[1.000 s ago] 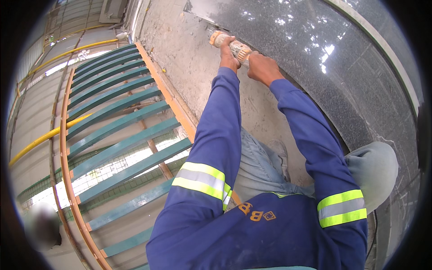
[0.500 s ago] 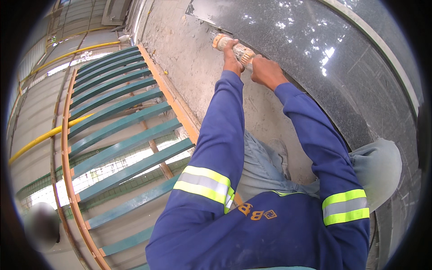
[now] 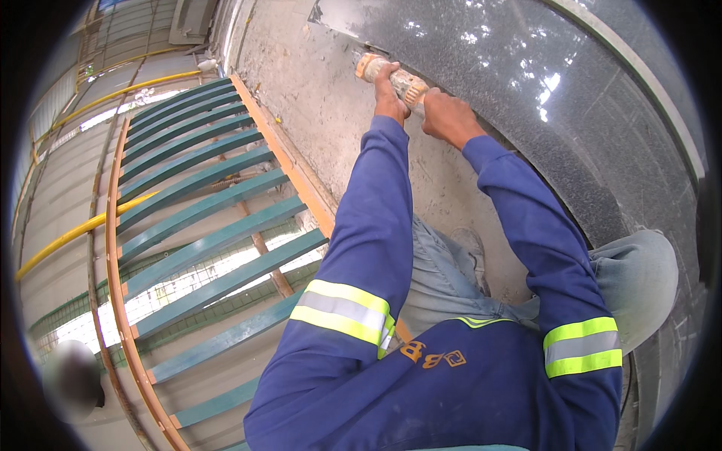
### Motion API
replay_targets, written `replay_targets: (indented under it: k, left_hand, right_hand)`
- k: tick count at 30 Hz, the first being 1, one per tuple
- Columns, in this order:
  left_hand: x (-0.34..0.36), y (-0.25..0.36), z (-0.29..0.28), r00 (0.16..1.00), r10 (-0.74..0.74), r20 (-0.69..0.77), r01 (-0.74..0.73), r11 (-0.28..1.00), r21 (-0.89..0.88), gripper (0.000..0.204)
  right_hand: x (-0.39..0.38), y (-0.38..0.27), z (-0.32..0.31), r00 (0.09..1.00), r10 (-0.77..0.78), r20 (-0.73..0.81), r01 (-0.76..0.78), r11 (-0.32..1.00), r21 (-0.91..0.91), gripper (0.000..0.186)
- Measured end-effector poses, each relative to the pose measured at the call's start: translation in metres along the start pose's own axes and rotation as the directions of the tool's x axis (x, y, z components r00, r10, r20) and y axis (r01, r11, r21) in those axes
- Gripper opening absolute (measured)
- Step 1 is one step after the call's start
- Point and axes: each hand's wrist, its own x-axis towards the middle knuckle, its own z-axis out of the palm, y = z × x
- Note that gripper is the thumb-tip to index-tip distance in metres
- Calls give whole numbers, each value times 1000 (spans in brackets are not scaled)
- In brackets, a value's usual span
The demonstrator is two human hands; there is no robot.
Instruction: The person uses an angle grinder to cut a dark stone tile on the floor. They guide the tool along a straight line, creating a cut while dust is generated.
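Observation:
Both of my hands hold one dusty, pale power tool (image 3: 411, 88) with orange parts, which looks like an angle grinder. My left hand (image 3: 387, 95) is wrapped round its body close to the head. Behind it, my right hand (image 3: 449, 118) is closed round the rear end. The tool lies along the near edge of a dark, polished stone slab (image 3: 579, 143), its head pointing up and left. Its working end is hard to make out, so I cannot tell whether it touches the slab.
Rough concrete floor (image 3: 316, 113) runs between the slab and a railing (image 3: 218, 199) with teal slats and orange rails on my left. Beyond the railing are yellow pipes (image 3: 60, 244) and netting. A light strip (image 3: 639, 68) borders the slab's far side. My bent knee (image 3: 635, 278) is beside the slab.
Hardly anything differs. The view has shifted very slightly, and both hands keep the same grip on the tool at the slab's edge.

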Motion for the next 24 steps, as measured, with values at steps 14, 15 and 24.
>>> replay_targets:
  k: [14, 15, 24]
  left_hand:
    - [17, 5, -7, 999, 21, -26, -20, 999, 28, 40]
    - [18, 5, -11, 999, 18, -27, -17, 999, 27, 41]
    - [18, 6, -16, 999, 1, -35, 0, 1000, 17, 39]
  right_hand:
    - [17, 1, 12, 999, -35, -17, 35, 999, 11, 32]
    - [17, 0, 13, 999, -34, -10, 34, 999, 12, 32]
    - [15, -5, 11, 999, -4, 35, 4, 1000, -5, 36]
